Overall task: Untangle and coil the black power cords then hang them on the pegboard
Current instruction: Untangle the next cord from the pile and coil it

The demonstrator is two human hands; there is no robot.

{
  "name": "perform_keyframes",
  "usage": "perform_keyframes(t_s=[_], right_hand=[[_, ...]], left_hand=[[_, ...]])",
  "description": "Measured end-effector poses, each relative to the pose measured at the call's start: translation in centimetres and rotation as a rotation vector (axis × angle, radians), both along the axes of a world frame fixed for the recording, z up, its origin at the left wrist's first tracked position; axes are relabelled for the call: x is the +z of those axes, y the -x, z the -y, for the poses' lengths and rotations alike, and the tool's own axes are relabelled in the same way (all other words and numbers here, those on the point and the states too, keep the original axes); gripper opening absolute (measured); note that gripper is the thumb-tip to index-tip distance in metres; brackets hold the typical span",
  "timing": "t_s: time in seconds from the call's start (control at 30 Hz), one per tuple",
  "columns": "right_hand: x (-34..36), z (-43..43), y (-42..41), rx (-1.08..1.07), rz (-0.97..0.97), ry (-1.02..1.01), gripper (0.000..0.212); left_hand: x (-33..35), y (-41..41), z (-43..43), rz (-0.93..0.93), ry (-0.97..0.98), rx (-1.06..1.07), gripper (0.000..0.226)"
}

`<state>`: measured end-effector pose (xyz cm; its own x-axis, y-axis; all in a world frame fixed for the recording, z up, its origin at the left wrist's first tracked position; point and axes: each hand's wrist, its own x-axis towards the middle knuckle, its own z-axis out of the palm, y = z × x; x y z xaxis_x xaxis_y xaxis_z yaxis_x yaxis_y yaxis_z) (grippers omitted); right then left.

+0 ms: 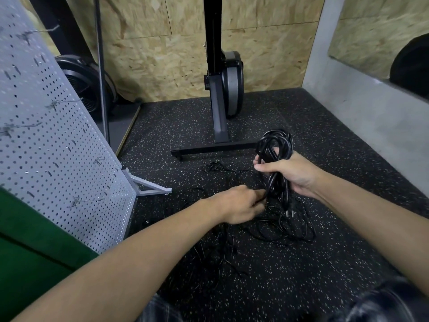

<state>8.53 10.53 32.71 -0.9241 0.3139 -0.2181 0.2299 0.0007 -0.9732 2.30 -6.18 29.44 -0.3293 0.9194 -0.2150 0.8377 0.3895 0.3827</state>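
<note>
A coiled bundle of black power cord (275,145) stands upright in my right hand (290,175), which grips it around the middle. Its lower loops and a plug (289,213) hang below that hand. My left hand (239,205) is closed on a strand of the same cord just left of the bundle's lower part. More loose black cords (274,231) lie tangled on the speckled floor under and around both hands. The grey pegboard (46,126) with several metal hooks leans at the left.
A black exercise machine (222,94) stands on its crossbar base just behind the cords. The pegboard's grey foot (151,187) juts onto the floor. A fan (86,87) sits behind the pegboard. A green surface (27,252) fills the lower left, a concrete wall the right.
</note>
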Motion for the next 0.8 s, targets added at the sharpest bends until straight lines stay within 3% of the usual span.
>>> perform_keyframes(t_s=[0.13,0.23,0.37,0.47,0.6,0.8], right_hand=[[0.6,0.1,-0.1,-0.011,-0.013,-0.041,0.005],[1.3,-0.1,-0.1,-0.088,-0.085,0.018,0.007],[1.8,-0.8,0.0,-0.15,-0.158,0.157,0.021],[2.5,-1.2,0.1,-0.256,-0.203,0.151,0.015],[2.9,-1.4,0.0,-0.38,-0.201,0.127,0.033],[4.1,-2.4,-0.5,-0.332,-0.214,0.169,0.033]], left_hand=[[-1.0,0.8,0.2,0.071,-0.056,0.032,0.017],[-2.1,1.8,1.0,0.136,-0.068,0.096,0.029],[-3.3,2.8,2.1,0.22,-0.032,0.12,0.024],[-4.4,3.4,2.5,0.222,-0.008,0.129,0.027],[-4.6,4.2,2.7,0.222,-0.049,0.189,0.029],[-4.4,5.1,2.5,0.202,-0.029,0.218,0.027]])
